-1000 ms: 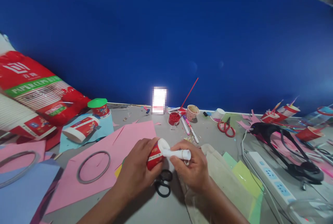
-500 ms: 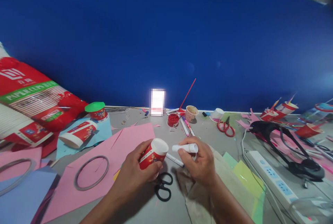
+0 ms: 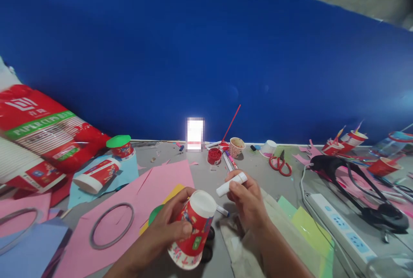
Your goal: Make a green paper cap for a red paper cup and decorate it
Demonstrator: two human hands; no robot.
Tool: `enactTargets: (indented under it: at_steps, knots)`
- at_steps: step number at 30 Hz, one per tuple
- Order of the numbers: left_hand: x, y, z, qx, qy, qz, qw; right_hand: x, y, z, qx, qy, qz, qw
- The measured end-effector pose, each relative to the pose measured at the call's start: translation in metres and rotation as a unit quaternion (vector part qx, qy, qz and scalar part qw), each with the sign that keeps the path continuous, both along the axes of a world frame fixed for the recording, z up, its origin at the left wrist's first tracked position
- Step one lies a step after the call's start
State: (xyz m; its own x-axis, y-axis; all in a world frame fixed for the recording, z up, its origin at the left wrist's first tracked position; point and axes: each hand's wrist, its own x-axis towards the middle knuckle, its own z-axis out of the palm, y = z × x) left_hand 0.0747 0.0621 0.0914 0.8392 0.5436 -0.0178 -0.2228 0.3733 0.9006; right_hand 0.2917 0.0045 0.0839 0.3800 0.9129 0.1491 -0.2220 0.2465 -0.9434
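A red printed paper cup is tilted with its white base upward, and my left hand is wrapped around its side. In my right hand I pinch a white glue stick, a slim tube pointing left toward the cup's base without touching it. Behind the cup, black-handled scissors lie on the table, mostly hidden. A white marker rests between my hands. Yellow paper and a green piece show beyond my left hand.
Pink paper with a grey ring lies left. A bag of paper cups stands far left. Red-handled scissors, a red paint pot, a power strip and a black headband-like device are ahead and right.
My left hand has turned the cup more upright and lowered it toward me, covering more of the black scissors. The glue stick now tilts, its left end lower. The view has shifted slightly upward.
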Motion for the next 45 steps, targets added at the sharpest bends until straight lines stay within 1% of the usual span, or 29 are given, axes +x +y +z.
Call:
enactTargets:
  at_steps: [3, 6, 8, 10, 12, 14, 17, 20, 22, 24, 25, 28, 31, 35, 36, 38, 40, 42, 45]
  knots:
    - [0.002, -0.001, -0.002, -0.029, -0.002, -0.013, 0.999, -0.007, 0.002, 0.003, -0.003, 0.065, 0.020, 0.998]
    - [0.004, -0.001, -0.002, -0.024, 0.003, -0.007, 1.000, -0.010, 0.002, 0.007, -0.026, 0.104, 0.066, 0.992]
    - [0.005, 0.001, -0.001, -0.013, 0.010, 0.042, 0.999, -0.008, 0.002, 0.009, -0.036, 0.139, 0.105, 0.984]
    - [0.004, 0.005, 0.002, -0.018, 0.017, 0.115, 0.993, -0.001, 0.003, 0.010, -0.027, 0.171, 0.120, 0.978]
    - [0.002, 0.011, 0.005, -0.041, 0.026, 0.179, 0.983, 0.006, 0.004, 0.011, -0.012, 0.186, 0.099, 0.977]
    - [-0.002, 0.016, 0.009, -0.062, 0.029, 0.230, 0.971, 0.013, 0.007, 0.010, -0.010, 0.179, 0.065, 0.982]
    - [-0.006, 0.023, 0.016, -0.064, 0.006, 0.291, 0.954, 0.020, 0.015, 0.003, -0.037, 0.120, 0.055, 0.991]
    - [-0.009, 0.027, 0.024, -0.033, -0.008, 0.341, 0.939, 0.024, 0.024, -0.009, -0.074, 0.019, 0.067, 0.995]
    - [-0.012, 0.030, 0.029, -0.017, -0.010, 0.362, 0.932, 0.026, 0.029, -0.016, -0.083, -0.054, 0.072, 0.992]
    - [-0.014, 0.033, 0.034, 0.002, -0.010, 0.378, 0.926, 0.029, 0.033, -0.022, -0.069, -0.111, 0.034, 0.991]
    - [-0.015, 0.034, 0.036, 0.018, -0.003, 0.386, 0.922, 0.032, 0.035, -0.025, -0.058, -0.129, 0.001, 0.990]
    - [-0.016, 0.036, 0.036, 0.086, 0.038, 0.401, 0.911, 0.040, 0.038, -0.031, -0.041, -0.148, -0.090, 0.984]
    - [-0.015, 0.035, 0.031, 0.129, 0.058, 0.403, 0.904, 0.049, 0.041, -0.036, -0.042, -0.180, -0.147, 0.972]
    - [-0.013, 0.039, 0.020, 0.172, 0.126, 0.405, 0.889, 0.052, 0.050, -0.044, -0.055, -0.244, -0.175, 0.952]
    - [-0.013, 0.041, 0.018, 0.189, 0.147, 0.407, 0.881, 0.052, 0.054, -0.046, -0.057, -0.260, -0.173, 0.948]
    - [-0.012, 0.045, 0.012, 0.230, 0.184, 0.425, 0.856, 0.050, 0.060, -0.050, -0.058, -0.296, -0.161, 0.940]
    - [-0.012, 0.049, 0.006, 0.246, 0.196, 0.435, 0.844, 0.047, 0.065, -0.055, -0.061, -0.335, -0.141, 0.930]
    - [-0.010, 0.050, -0.003, 0.251, 0.208, 0.421, 0.847, 0.045, 0.067, -0.059, -0.070, -0.375, -0.125, 0.916]
    - [-0.004, 0.048, -0.016, 0.275, 0.217, 0.381, 0.856, 0.044, 0.067, -0.063, -0.082, -0.420, -0.120, 0.896]
